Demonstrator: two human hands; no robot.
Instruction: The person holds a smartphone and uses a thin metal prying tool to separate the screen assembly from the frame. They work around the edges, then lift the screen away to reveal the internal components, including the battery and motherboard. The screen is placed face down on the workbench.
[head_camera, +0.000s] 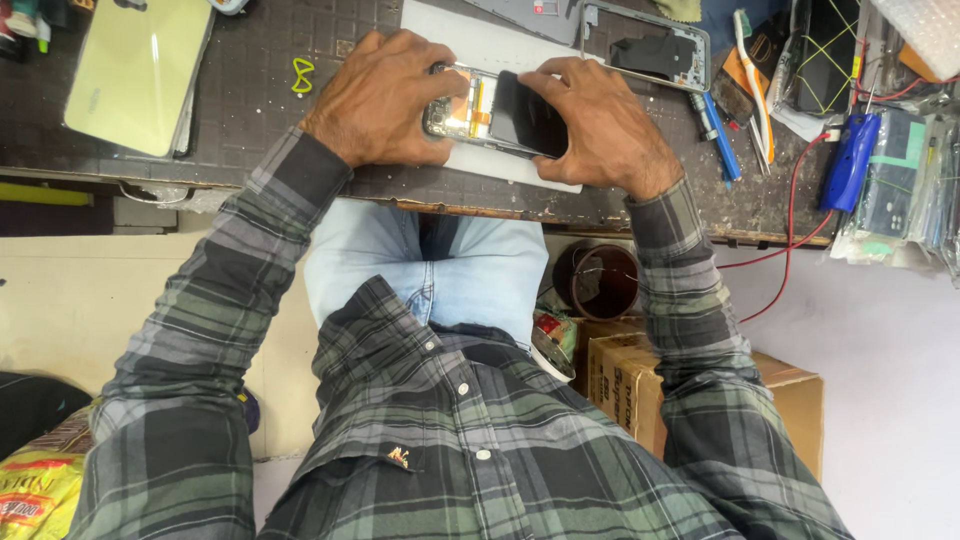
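- Left hand (375, 100) and right hand (600, 130) both grip the opened phone (490, 110) near the bench (260, 110) front edge.
- Free bench surface lies left of the hands, before the pale green cover (135, 70).

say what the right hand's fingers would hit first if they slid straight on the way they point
Likely the left hand: the right hand points across the opened phone toward it.

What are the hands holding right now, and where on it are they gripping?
Both hands hold an opened phone over the white mat. The left hand grips the end with exposed insides; the right hand grips the dark end.
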